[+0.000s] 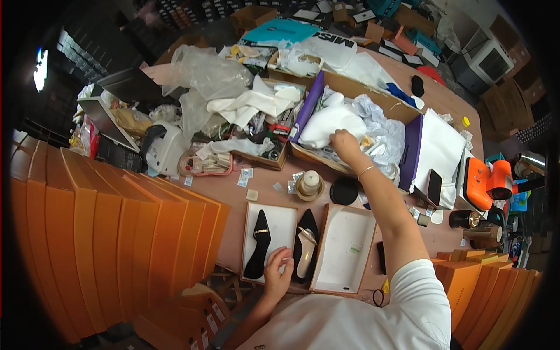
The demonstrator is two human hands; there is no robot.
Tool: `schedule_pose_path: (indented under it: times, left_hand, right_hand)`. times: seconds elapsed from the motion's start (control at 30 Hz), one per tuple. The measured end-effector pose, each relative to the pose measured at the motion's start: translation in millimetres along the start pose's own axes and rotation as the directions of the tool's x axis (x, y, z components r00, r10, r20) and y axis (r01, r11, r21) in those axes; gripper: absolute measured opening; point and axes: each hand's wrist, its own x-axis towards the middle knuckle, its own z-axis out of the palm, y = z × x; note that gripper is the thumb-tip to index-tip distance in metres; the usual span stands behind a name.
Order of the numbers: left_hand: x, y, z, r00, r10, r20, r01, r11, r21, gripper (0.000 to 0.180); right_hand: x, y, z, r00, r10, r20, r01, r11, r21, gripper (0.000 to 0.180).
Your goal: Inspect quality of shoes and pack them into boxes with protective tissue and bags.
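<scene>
My left hand (278, 269) rests on the near edge of a shallow white-lined box tray (280, 224) that holds a black pointed shoe (258, 244). A second black shoe with a pale insole (305, 249) lies between that tray and an empty white-lined box half (345, 248). My right hand (345, 144) reaches far forward into a large cardboard box with purple flaps (357, 90), fingers closed among white bags and crinkled wrapping (335, 123). Whether it grips a bag or only touches it is unclear.
Orange flat boxes (111, 233) stand stacked at left, more orange boxes (466, 280) at right. A tape roll (310, 185), a black round lid (344, 191), a phone (434, 186), an orange tool (487, 182), a white label printer (166, 149) and heaps of plastic bags (210, 76) crowd the table.
</scene>
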Motion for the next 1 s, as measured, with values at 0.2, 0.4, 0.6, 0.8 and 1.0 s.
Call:
schedule_pose_path:
  times: [0.2, 0.4, 0.6, 0.8, 1.0]
  left_hand:
    - [18, 5, -7, 1.000, 0.016, 0.020, -0.016, 1.000, -0.014, 0.027]
    - [43, 44, 1, 0.990, 0.138, 0.018, -0.132, 0.968, -0.212, 0.027]
    - [52, 76, 2, 0.881, -0.087, 0.464, 0.429, 0.559, -0.710, 0.079]
    - [11, -15, 19, 0.875, -0.299, 0.380, 0.399, 0.891, -0.219, 0.034]
    - [-42, 37, 28, 0.807, 0.249, 0.535, -0.258, 0.964, -0.059, 0.037]
  right_hand:
    - [-6, 17, -83, 0.960, 0.274, 0.052, -0.274, 0.890, 0.364, 0.023]
    - [-81, -39, -181, 0.756, 0.243, -0.608, 0.085, 0.884, 0.460, 0.015]
    - [-227, -142, -156, 0.896, -0.313, -0.316, 0.397, 0.882, 0.254, 0.023]
    - [-343, -200, -97, 0.995, -0.076, 0.066, 0.043, 0.915, 0.400, 0.030]
    - [-343, -221, -102, 0.832, 0.470, 0.295, -0.350, 0.033, 0.936, 0.043]
